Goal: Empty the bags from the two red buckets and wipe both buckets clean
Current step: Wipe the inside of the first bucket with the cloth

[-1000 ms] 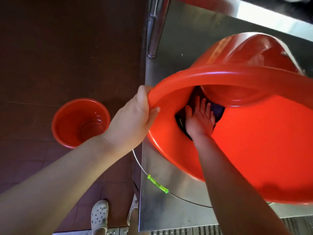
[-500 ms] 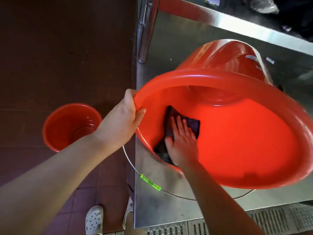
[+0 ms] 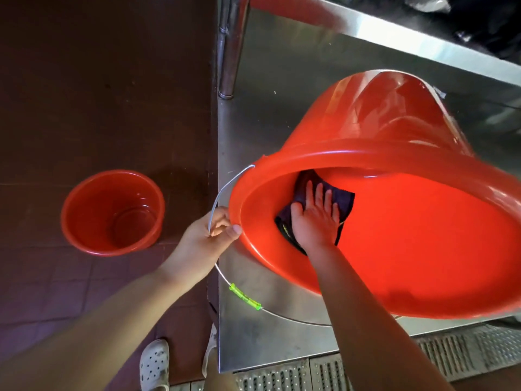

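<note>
A large red bucket (image 3: pixel 394 244) lies tipped on its side on a steel table (image 3: pixel 270 114), its mouth facing me. Inside it, my right hand (image 3: pixel 315 221) presses a dark cloth (image 3: pixel 342 200) flat against the left inner wall, fingers straight. My left hand (image 3: pixel 208 238) holds the bucket's left rim, thumb on the rim's edge, with the wire handle (image 3: pixel 222 190) running across its fingers. A second, smaller red bucket (image 3: pixel 112 213) stands upright on the dark tiled floor to the left, with nothing in it.
The wire handle's green grip (image 3: pixel 244 297) hangs below the bucket over the table's front. A steel post (image 3: pixel 229 46) rises at the table's far left corner. A metal floor grate (image 3: pixel 394 359) runs along the bottom. White clogs (image 3: pixel 154 365) show below.
The bucket has turned and slid right, so its handle joint now shows at the left rim. My left hand moved lower on the rim. My right hand and cloth shifted along the inner wall.
</note>
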Motion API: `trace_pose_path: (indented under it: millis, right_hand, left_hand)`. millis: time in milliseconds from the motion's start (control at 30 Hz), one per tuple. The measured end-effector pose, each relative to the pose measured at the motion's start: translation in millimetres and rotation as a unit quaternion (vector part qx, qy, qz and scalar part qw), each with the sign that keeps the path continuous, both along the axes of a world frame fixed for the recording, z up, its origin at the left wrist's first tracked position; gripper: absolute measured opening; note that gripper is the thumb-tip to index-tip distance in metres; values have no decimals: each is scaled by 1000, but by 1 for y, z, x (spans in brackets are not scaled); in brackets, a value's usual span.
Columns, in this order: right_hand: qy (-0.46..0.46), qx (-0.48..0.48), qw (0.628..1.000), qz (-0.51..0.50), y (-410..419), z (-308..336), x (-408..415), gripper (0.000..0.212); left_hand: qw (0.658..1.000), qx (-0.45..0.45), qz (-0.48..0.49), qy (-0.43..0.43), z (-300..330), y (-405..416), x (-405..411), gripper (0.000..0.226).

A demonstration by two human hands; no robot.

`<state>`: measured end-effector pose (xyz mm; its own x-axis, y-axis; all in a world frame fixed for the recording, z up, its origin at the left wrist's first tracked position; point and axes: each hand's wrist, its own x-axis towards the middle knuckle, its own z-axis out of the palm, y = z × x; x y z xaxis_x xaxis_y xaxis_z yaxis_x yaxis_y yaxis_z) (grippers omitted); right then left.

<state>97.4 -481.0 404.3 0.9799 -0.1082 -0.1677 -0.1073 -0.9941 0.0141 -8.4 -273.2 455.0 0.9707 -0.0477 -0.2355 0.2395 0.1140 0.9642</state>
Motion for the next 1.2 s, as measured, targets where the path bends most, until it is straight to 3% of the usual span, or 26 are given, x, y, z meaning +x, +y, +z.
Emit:
trace_pose_path:
  millis: [33,100,200,300,400,533,733,900,1067,1200]
  right_hand:
    - [-3,20,1000,1,8,0,-8,62]
    - [-18,68,997,11,27,2,-23,65]
    - [-54,146,987,41,47,9,-39,86]
    - [-80,169,979,80,45,13,-30,80]
    - [-71,109,986,104,24,5,-3,64]
    - [-30,27,996,74,-16,-3,46,62]
    - [-13,32,999,37,-27,-6,66,60]
    - [-12,64,998,20,7,5,27,61]
    - [-56,141,984,97,60,15,-63,74]
    - [-47,130,978,156,55,13,-83,75]
  left_hand:
    - [1000,1,4,-1,2,-1,1,66]
    - [1000,25,16,-6,4,-1,6,40]
    - [996,66,47,-25,7,3,16,6]
    - [993,91,72,-34,19,7,28,11]
    - [989,80,115,-38,31,13,36,18]
    - [982,83,149,-82,47,18,43,21]
    - [981,28,151,-120,57,10,51,19]
    - [982,34,122,-144,57,4,46,13]
    - [979,62,151,-124,53,9,47,16]
    - [981,62,140,-116,51,16,46,14]
